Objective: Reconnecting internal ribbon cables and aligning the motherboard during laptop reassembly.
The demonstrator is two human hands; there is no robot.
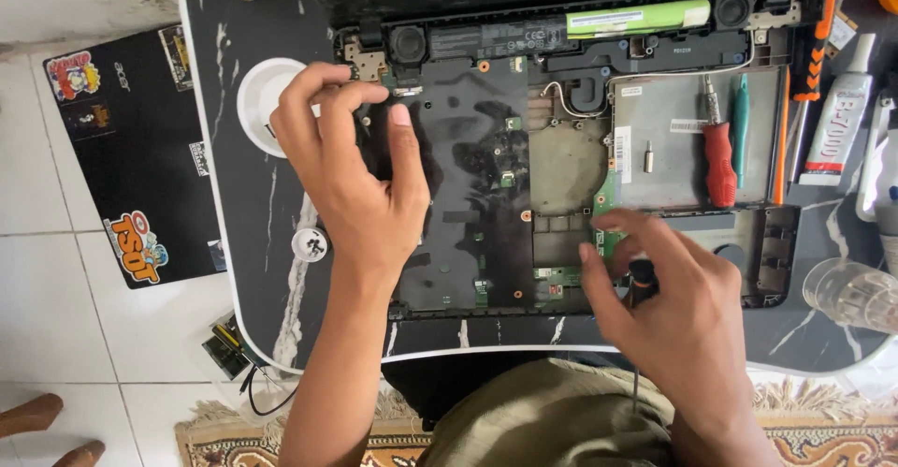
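An opened laptop base (486, 177) lies on a black marbled desk (234, 233), its black inner cover, green circuit board and green-labelled battery (636, 18) exposed. My left hand (351, 177) hovers over the laptop's left side, fingers curled and pinched near the left hinge; what it pinches is too small to tell. My right hand (669, 299) is over the lower right of the base, fingers bent around a small dark object near the board edge; I cannot tell whether it grips it.
A red-handled screwdriver (719, 153), a teal tool (740, 125) and an orange pry tool (779, 139) rest on the grey plate. A glue tube (837, 116), a clear cup (853, 291), a white round dish (257, 102) and a stickered black lid (131, 149) on the floor surround the desk.
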